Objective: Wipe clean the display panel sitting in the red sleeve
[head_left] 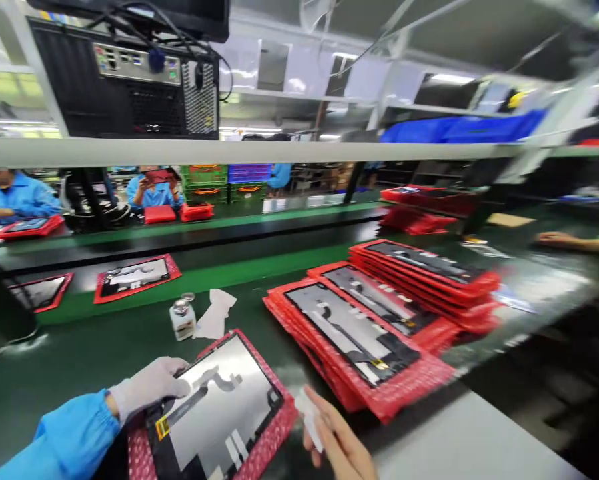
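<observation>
My left hand (152,387), in a white glove, grips the left edge of a display panel (224,407) with a silvery back, black borders and a flex cable. Beneath the panel lies a red bubble-wrap sheet (274,433). Bare and slightly blurred, my right hand (337,437) pinches a folded white wipe (309,417) just right of the panel, apart from it. Behind the panel stand a small white dispenser bottle (183,320) and a crumpled white wipe (217,313).
Stacks of panels on red bubble wrap (349,333) rise at the right, with a taller pile (424,267) behind. More wrapped panels (137,275) lie on the green strip. A shelf (279,152) crosses above, carrying a computer case (129,80). Co-workers in blue (157,193) sit opposite; another person's hand (554,239) rests far right.
</observation>
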Available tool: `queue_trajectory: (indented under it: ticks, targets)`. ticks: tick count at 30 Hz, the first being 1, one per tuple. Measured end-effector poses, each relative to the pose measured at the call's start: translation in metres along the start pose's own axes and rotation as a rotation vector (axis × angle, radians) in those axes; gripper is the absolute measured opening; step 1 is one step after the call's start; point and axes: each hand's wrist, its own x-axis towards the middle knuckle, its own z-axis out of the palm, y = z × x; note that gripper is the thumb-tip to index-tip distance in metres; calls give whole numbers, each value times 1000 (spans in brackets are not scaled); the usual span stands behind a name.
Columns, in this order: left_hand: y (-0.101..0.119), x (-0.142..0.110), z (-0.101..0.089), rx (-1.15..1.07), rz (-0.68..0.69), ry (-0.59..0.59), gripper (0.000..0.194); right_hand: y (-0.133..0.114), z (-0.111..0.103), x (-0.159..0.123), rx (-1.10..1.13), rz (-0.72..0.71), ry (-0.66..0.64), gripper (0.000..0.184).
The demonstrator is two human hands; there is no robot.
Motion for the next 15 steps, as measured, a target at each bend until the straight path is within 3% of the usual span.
queue_trajectory:
  ticks: [4, 7, 11, 15]
  targets:
    - [-29, -47, -4, 289, -61, 321, 28, 21, 63, 20, -149, -58, -67, 52]
    - [-39, -91, 6, 318, -269, 424, 33, 27, 79, 30, -217, -91, -110, 43]
    - [-66, -121, 25, -86, -525, 357, 51, 26, 75, 34, -264, -99, -162, 37]
    - [-81, -104, 30, -472, -542, 327, 53, 22, 74, 35, -322, -76, -195, 36]
